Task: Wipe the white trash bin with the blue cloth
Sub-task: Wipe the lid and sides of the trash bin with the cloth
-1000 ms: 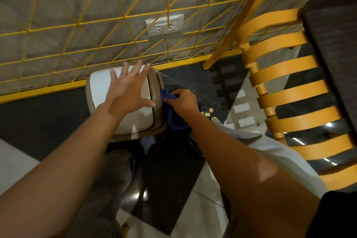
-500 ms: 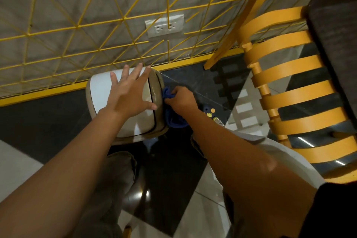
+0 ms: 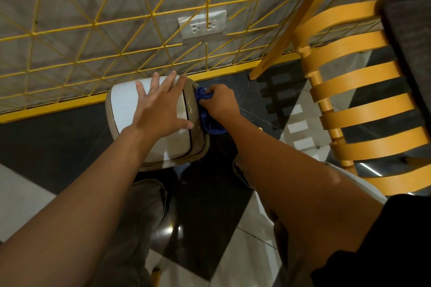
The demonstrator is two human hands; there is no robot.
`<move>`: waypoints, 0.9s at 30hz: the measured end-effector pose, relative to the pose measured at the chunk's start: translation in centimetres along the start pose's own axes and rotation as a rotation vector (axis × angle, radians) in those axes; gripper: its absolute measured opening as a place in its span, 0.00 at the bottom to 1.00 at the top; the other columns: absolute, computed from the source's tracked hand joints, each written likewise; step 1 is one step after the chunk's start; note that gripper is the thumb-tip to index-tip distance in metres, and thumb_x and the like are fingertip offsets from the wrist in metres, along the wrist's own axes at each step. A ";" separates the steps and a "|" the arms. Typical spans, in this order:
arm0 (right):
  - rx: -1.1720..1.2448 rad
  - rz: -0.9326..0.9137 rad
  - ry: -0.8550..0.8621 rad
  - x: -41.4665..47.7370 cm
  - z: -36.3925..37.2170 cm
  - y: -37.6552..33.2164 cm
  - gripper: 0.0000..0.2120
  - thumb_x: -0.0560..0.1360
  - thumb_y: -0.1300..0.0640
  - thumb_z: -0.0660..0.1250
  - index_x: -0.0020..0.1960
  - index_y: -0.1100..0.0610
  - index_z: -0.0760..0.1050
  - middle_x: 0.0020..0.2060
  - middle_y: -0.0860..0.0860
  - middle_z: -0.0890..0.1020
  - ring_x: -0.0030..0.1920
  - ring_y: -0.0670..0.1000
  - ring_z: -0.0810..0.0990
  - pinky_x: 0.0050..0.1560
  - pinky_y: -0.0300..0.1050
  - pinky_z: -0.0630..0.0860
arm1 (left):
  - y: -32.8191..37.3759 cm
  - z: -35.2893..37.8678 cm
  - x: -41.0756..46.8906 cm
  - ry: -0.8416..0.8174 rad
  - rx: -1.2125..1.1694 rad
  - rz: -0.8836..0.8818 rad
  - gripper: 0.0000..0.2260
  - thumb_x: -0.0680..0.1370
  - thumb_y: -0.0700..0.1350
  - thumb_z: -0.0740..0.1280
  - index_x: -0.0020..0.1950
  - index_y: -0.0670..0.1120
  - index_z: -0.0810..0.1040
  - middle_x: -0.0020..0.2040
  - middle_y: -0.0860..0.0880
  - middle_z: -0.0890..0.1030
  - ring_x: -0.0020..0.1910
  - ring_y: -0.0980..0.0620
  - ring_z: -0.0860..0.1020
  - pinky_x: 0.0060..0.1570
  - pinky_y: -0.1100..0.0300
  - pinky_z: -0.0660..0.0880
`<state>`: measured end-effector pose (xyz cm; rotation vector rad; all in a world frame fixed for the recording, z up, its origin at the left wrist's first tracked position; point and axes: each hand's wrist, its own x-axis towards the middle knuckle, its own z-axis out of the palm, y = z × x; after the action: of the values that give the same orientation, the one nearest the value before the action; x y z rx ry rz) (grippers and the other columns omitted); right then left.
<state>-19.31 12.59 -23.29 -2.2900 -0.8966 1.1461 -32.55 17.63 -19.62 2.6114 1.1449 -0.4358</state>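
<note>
A person's left hand [image 3: 161, 109] lies flat, fingers spread wide, on the lid of the white rounded plastic trash bin [image 3: 123, 105], which stands on the dark floor [image 3: 58, 142] beside a yellow-gridded wall. The right hand [image 3: 220, 102], fingers curled round the bunched blue cloth [image 3: 211, 123], has slid along the bin's right side toward the wall. The wipe appears well under way.

The white trash bin [image 3: 123, 109] looks like smooth, shiny plastic, and the blue cloth [image 3: 210, 123] is soft and crumpled. The floor [image 3: 205, 212] is hard, glossy tile that shines like a mirror. The yellow grid [image 3: 93, 24] looks like thin painted metal over a dull grey wall [image 3: 16, 0], and the chair [image 3: 363, 77] slats look smooth and painted.
</note>
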 end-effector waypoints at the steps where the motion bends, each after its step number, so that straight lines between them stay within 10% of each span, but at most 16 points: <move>1: -0.002 0.001 0.010 0.2 0.0 -0.2 0.10 0.73 0.59 0.67 0.52 0.63 0.77 0.47 0.61 0.82 0.49 0.58 0.80 0.43 0.48 0.73 | 0.0 0.0 0.0 0.003 0.000 -0.001 0.48 0.66 0.61 0.72 0.76 0.48 0.49 0.77 0.47 0.50 0.75 0.40 0.47 0.69 0.35 0.47; 14: 0.029 0.116 0.001 -4.8 2.4 4.1 0.10 0.72 0.56 0.68 0.52 0.59 0.76 0.40 0.51 0.76 0.41 0.51 0.75 0.40 0.45 0.72 | 0.2 0.0 0.1 -0.011 -0.006 -0.029 0.48 0.65 0.62 0.71 0.76 0.49 0.49 0.77 0.47 0.49 0.75 0.40 0.46 0.69 0.36 0.46; 27: -0.123 0.048 -0.074 0.8 0.6 1.3 0.15 0.71 0.60 0.70 0.31 0.59 0.66 0.27 0.52 0.67 0.28 0.51 0.69 0.27 0.42 0.66 | 0.1 -0.2 0.3 -0.042 0.032 0.004 0.49 0.66 0.62 0.70 0.76 0.48 0.46 0.77 0.48 0.48 0.75 0.39 0.46 0.68 0.34 0.47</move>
<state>-18.97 12.29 -24.86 -2.3933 -0.9691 1.2348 -32.25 17.79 -19.56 2.6181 1.1284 -0.5098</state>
